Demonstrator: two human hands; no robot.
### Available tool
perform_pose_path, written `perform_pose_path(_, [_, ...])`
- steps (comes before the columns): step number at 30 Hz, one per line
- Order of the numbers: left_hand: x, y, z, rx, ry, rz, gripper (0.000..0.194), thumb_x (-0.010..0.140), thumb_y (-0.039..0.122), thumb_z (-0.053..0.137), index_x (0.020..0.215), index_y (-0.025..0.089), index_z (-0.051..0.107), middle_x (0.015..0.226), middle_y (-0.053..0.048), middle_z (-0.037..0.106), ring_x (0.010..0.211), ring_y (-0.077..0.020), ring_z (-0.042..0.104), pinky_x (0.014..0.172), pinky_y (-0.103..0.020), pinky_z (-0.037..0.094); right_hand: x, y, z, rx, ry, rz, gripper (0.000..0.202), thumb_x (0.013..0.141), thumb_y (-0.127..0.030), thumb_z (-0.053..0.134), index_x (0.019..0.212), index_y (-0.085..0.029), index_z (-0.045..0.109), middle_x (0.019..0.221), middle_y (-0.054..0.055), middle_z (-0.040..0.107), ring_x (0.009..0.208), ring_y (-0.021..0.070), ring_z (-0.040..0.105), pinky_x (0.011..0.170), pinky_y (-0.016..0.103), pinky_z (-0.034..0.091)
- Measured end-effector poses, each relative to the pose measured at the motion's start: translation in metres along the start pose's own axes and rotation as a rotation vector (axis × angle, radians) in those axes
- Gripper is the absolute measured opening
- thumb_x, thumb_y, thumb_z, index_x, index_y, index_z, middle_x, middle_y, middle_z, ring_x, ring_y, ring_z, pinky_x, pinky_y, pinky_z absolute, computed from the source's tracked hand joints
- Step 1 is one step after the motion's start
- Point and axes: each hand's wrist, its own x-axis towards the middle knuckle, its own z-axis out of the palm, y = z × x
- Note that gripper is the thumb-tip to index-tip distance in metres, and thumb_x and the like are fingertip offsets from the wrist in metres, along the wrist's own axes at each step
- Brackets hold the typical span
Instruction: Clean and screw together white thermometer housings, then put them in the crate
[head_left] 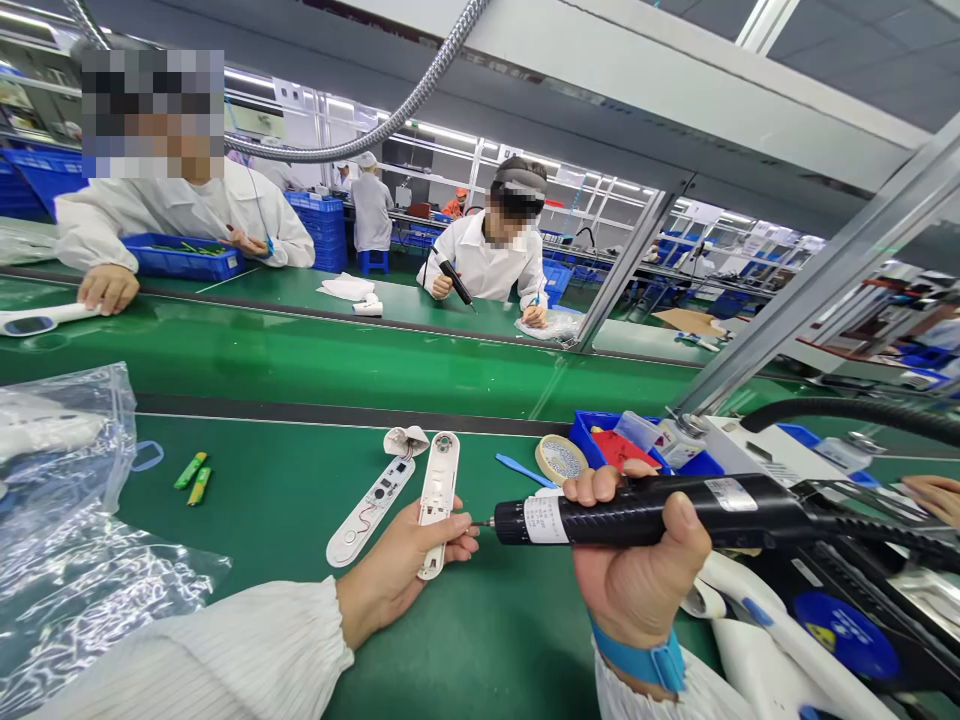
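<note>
My left hand (409, 555) is closed around the lower part of a long white plastic housing half (441, 470), its hollow inner side facing up. Gripped in my right hand (637, 550) is a black electric screwdriver (615, 512), held level with its bit (482, 523) pointing left. The bit's tip is at my left thumb and fingertips; whether it touches a screw there I cannot tell. Just left of the housing lies the matching white half (371, 512), carrying a circuit board and a thin red wire. A small white cap piece (406, 441) sits at its top end.
Plastic bags (67, 560) cover the bench's left side, near two green-yellow batteries (193, 478). A tape roll (562, 460), a blue pry tool (523, 466) and a blue bin (592, 440) are at the right. White device parts (772, 640) lie lower right. Co-workers sit across the green conveyor (337, 355).
</note>
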Motion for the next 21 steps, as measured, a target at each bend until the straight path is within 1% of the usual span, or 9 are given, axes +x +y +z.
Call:
perform_pose_path(7, [-0.0008,-0.0017,-0.0027,-0.002,-0.032,-0.016,0.026,0.07,0.016,0.068,0.089,0.012,0.051,0.069,-0.002,0.064,0.061,-0.0082,0.06,0.062,-0.02,0.049,-0.0012,0.0023,0.0005,0.001,-0.008,0.019,0.026,0.068,-0.047,0.055,0.077,-0.022,0.053,0.056,-0.005,0.049,0.052,0.01,0.045,0.056,0.028,0.041])
perform_pose_path(11, [-0.001,-0.0006,-0.002,-0.024,-0.036,-0.045,0.028,0.068,0.013,0.069,0.089,0.012,0.05,0.071,-0.002,0.064,0.065,-0.0084,0.061,0.067,-0.02,0.049,-0.0005,0.0019,0.0007,-0.007,-0.009,0.012,0.027,0.067,-0.047,0.056,0.076,-0.022,0.053,0.056,-0.005,0.049,0.052,0.01,0.045,0.055,0.027,0.041])
perform_pose_path(14, [-0.0015,0.0003,-0.0006,-0.021,-0.045,-0.06,0.03,0.067,0.011,0.07,0.089,0.012,0.05,0.071,-0.002,0.064,0.066,-0.0082,0.061,0.069,-0.02,0.048,-0.0006,-0.0001,-0.0003,-0.016,-0.041,-0.027,0.028,0.066,-0.048,0.056,0.076,-0.022,0.052,0.055,-0.005,0.048,0.051,0.0103,0.044,0.054,0.027,0.04])
perform_pose_path(18, [-0.0018,-0.0029,-0.0008,0.006,-0.087,-0.065,0.031,0.066,0.01,0.069,0.088,0.012,0.049,0.069,-0.001,0.062,0.065,-0.0089,0.06,0.069,-0.022,0.047,-0.0026,-0.0045,0.0002,-0.032,-0.1,-0.108,0.028,0.067,-0.048,0.055,0.078,-0.022,0.053,0.055,-0.005,0.049,0.051,0.0107,0.045,0.054,0.028,0.04])
perform_pose_path(21, [-0.0037,-0.0078,-0.0009,0.075,-0.101,-0.1,0.032,0.064,0.011,0.07,0.087,0.012,0.049,0.068,-0.001,0.063,0.064,-0.0106,0.06,0.067,-0.024,0.047,-0.0069,-0.0061,0.0035,-0.047,-0.183,-0.194,0.029,0.068,-0.048,0.055,0.081,-0.022,0.053,0.056,-0.004,0.051,0.051,0.0112,0.046,0.053,0.028,0.04])
